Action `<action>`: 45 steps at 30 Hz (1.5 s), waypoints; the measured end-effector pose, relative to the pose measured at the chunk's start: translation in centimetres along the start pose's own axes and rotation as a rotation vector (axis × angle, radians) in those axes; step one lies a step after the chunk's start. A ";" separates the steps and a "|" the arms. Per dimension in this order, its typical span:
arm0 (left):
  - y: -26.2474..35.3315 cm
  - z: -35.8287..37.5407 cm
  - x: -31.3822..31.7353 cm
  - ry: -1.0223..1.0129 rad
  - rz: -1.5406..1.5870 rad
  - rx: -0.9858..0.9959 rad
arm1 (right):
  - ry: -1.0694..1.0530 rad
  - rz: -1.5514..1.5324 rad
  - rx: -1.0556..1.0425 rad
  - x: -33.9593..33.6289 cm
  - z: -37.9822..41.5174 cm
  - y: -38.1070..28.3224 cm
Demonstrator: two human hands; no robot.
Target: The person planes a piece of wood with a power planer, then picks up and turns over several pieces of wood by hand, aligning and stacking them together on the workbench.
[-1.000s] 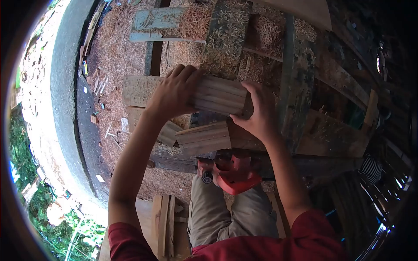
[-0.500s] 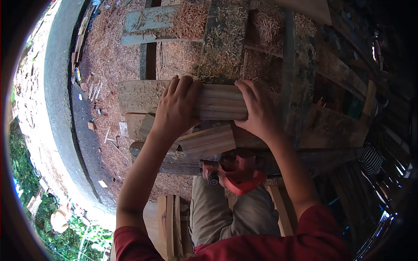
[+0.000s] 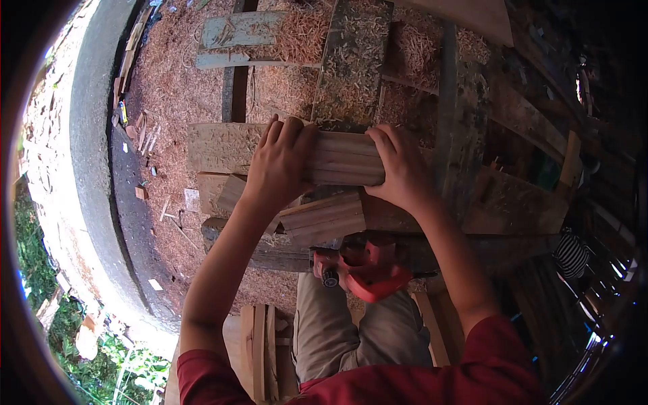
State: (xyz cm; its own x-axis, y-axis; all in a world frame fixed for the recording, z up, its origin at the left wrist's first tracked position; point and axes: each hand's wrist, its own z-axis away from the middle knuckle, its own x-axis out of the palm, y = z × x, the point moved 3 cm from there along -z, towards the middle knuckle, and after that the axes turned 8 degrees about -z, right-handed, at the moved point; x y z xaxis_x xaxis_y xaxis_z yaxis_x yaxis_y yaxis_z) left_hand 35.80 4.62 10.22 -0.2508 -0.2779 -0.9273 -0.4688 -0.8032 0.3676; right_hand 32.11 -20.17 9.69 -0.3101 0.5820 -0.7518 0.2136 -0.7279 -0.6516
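Between my two hands is a short wooden block (image 3: 343,159) made of several strips lying side by side. My left hand (image 3: 280,162) wraps over its left end, fingers on the far edge. At the other end, my right hand (image 3: 403,169) grips with the thumb on the near edge and the fingers on the far one. Just nearer to me lies another striped wooden block (image 3: 324,217), tilted. A red power tool (image 3: 371,270), perhaps a planer, sits at the bench edge above my lap.
A board covered in shavings (image 3: 354,64) runs away from me across the bench. Pale blue painted wood (image 3: 243,30) lies at the far left. Wood shavings (image 3: 179,88) cover the ground. Upright wooden strips (image 3: 259,351) stand by my left leg, and a concrete ledge (image 3: 91,135) curves along the left.
The view has shifted slightly. Both hands keep their grip on the block, which shows almost no movement.
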 end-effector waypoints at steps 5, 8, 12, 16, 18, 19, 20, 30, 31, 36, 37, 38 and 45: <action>0.1 1.7 -1.2 0.014 0.074 -0.105 | 0.053 0.042 0.092 -2.2 1.9 0.0; -1.0 3.5 -1.6 0.021 0.185 -0.182 | 0.116 -0.089 0.151 -2.8 3.7 1.7; -2.1 6.6 1.2 0.044 0.704 -0.440 | 0.115 -0.603 0.378 -0.4 4.9 3.4; -0.2 7.1 2.1 0.096 1.013 -0.549 | 0.159 -0.996 0.526 1.9 4.7 0.7; 0.7 6.7 1.6 0.089 0.849 -0.569 | 0.187 -0.918 0.564 2.4 4.7 0.4; 0.8 6.7 2.0 0.107 0.838 -0.597 | 0.218 -0.904 0.545 2.8 4.6 0.6; 0.8 6.8 2.2 0.124 0.828 -0.625 | 0.249 -0.890 0.528 3.1 4.6 0.8; 1.4 6.6 3.3 0.168 0.808 -0.725 | 0.263 -0.431 0.219 1.2 2.6 0.4; 1.5 6.6 3.3 0.175 0.786 -0.714 | 0.218 -0.375 0.167 1.0 2.1 0.7; 2.4 7.1 3.5 0.305 0.602 -0.599 | 0.171 -0.299 0.039 0.6 1.3 0.4; 3.0 7.2 3.4 0.346 0.572 -0.583 | 0.197 -0.249 0.027 0.6 1.6 0.1; 3.6 7.4 3.3 0.389 0.540 -0.571 | 0.222 -0.199 0.011 0.6 1.8 -0.4; 5.7 12.5 1.4 0.496 0.742 -0.702 | 0.264 -0.165 -0.266 -0.5 3.9 -4.4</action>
State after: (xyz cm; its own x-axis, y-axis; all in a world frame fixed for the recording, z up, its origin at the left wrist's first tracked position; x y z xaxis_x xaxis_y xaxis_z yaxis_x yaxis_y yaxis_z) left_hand 22.18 6.23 11.91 0.1678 -0.8609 -0.4803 0.2731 -0.4276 0.8617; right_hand 27.72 -18.69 13.31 -0.1192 0.7815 -0.6125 0.4233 -0.5180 -0.7433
